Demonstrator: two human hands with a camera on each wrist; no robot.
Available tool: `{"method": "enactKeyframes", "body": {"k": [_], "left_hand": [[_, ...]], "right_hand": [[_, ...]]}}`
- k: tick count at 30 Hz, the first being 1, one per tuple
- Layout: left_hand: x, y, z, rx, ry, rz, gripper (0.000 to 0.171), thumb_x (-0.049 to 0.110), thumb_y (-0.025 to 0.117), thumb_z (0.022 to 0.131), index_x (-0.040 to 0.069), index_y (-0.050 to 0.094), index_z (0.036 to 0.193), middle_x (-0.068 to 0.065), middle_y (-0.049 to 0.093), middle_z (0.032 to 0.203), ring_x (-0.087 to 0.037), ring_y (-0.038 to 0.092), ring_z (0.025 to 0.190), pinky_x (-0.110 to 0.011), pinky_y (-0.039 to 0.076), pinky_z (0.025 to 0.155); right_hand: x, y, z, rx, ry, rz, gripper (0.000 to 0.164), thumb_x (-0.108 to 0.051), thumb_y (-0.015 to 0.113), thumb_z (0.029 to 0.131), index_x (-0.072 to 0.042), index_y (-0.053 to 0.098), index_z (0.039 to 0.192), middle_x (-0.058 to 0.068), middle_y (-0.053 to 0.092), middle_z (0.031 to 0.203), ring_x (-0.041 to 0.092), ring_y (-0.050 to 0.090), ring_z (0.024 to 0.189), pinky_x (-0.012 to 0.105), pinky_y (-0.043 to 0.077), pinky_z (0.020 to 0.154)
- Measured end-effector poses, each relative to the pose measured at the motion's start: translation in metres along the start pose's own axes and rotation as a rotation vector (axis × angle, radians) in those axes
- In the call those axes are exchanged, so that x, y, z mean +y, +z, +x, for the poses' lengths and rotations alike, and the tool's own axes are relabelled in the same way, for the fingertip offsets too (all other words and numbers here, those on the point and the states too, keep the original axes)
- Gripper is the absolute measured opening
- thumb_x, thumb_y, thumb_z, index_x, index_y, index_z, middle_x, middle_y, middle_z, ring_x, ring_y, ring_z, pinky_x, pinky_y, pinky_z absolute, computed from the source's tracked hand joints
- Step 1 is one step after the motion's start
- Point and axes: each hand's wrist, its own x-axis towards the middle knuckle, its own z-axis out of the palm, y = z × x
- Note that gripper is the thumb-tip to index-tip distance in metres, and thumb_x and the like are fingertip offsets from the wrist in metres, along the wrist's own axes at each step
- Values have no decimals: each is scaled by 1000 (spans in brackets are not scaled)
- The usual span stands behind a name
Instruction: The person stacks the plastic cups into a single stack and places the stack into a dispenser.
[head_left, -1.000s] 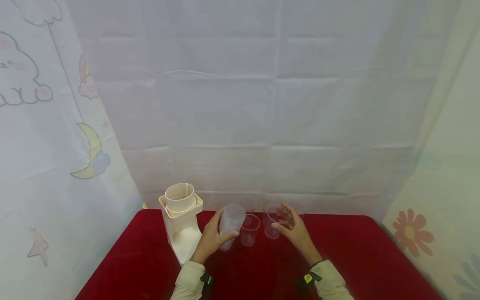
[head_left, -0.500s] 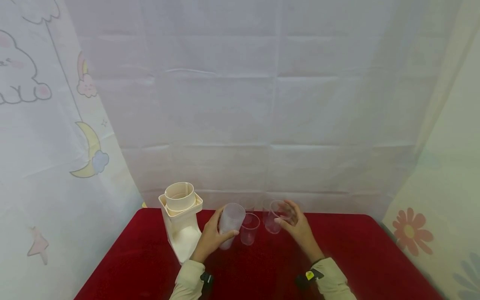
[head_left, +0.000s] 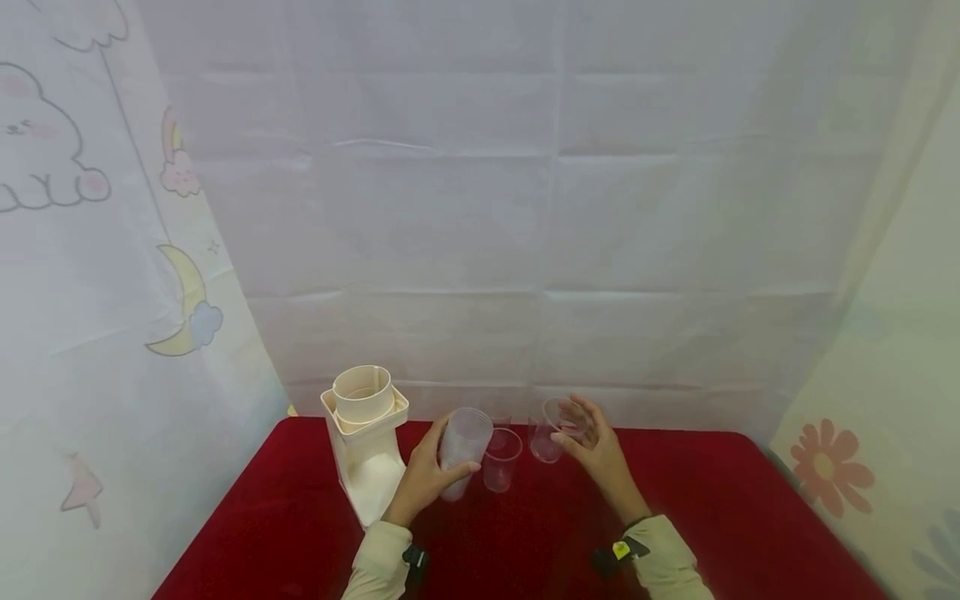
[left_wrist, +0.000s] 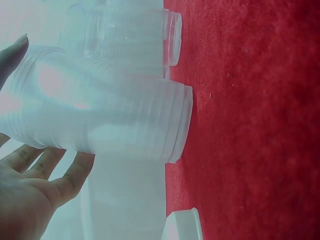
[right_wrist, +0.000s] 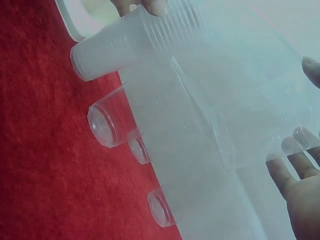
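Note:
My left hand (head_left: 426, 477) grips a stack of clear plastic cups (head_left: 467, 442), fingers and thumb around its sides. In the left wrist view the nested cup stack (left_wrist: 115, 110) lies across the palm side, its base towards the red cloth. My right hand (head_left: 600, 448) holds a single clear plastic cup (head_left: 549, 442) between thumb and fingers, tilted, its base to the lower left. The right wrist view shows the fingers (right_wrist: 282, 175) at this near-transparent cup's wall. Between the hands, a clear cup (head_left: 499, 473) stands upright on the cloth.
A cream plastic piece with a round collar (head_left: 363, 398) and a long sloping body stands left of the left hand. Two further clear cups, a nearer one (right_wrist: 140, 148) and another (right_wrist: 160, 209), stand at the back of the red-covered table (head_left: 675, 500). A white sheet (head_left: 480, 250) hangs behind.
My right hand has moved slightly up and away from me, taking the single cup with it. The left hand keeps its grip on the stack, hardly moving.

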Motion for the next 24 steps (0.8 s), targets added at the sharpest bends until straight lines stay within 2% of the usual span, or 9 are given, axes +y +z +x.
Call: {"method": "enactKeyframes", "body": {"k": [3, 6, 9, 13, 19, 24], "left_hand": [[-17, 4, 2, 11, -10, 15, 86, 14, 91, 71, 15, 49, 145, -7, 65, 122, -23, 62, 100, -46, 52, 82], [-9, 5, 1, 20, -15, 40, 84, 10, 90, 71, 8, 48, 145, -12, 65, 121, -28, 63, 99, -49, 52, 82], [5, 3, 0, 21, -9, 39, 82, 7, 88, 73, 2, 48, 143, -17, 64, 120, -32, 63, 99, -53, 52, 82], [21, -3, -1, 9, 2, 27, 80, 7, 88, 74, -1, 48, 142, -17, 64, 120, -32, 63, 99, -51, 53, 82], [26, -5, -1, -6, 7, 25, 79, 7, 87, 74, -2, 48, 142, -17, 64, 120, -30, 63, 99, -48, 53, 81], [28, -5, -1, -15, 14, 32, 78, 6, 87, 75, -2, 48, 142, -18, 64, 120, -31, 63, 99, -46, 54, 80]], "right_hand": [[1, 0, 1, 1, -7, 4, 70, 2, 69, 91, -2, 33, 150, 24, 47, 146, 18, 54, 124, 16, 44, 96], [2, -1, 1, 10, -8, 8, 69, 1, 69, 92, -2, 33, 150, 25, 46, 147, 13, 55, 123, 16, 44, 96], [1, -2, 2, 14, -10, 15, 69, 1, 68, 92, -2, 32, 151, 26, 45, 147, 17, 54, 126, 16, 45, 96], [-1, -1, 2, 18, -6, 26, 69, 0, 68, 93, -4, 32, 151, 24, 45, 147, 20, 53, 128, 18, 46, 96], [-4, 0, 1, 41, -16, 72, 67, 3, 66, 93, -5, 33, 150, 27, 45, 146, 13, 54, 125, 20, 46, 96], [-8, 3, 1, 64, -36, 117, 71, 7, 65, 92, 0, 29, 152, 27, 43, 147, 18, 52, 128, 20, 46, 97]]}}
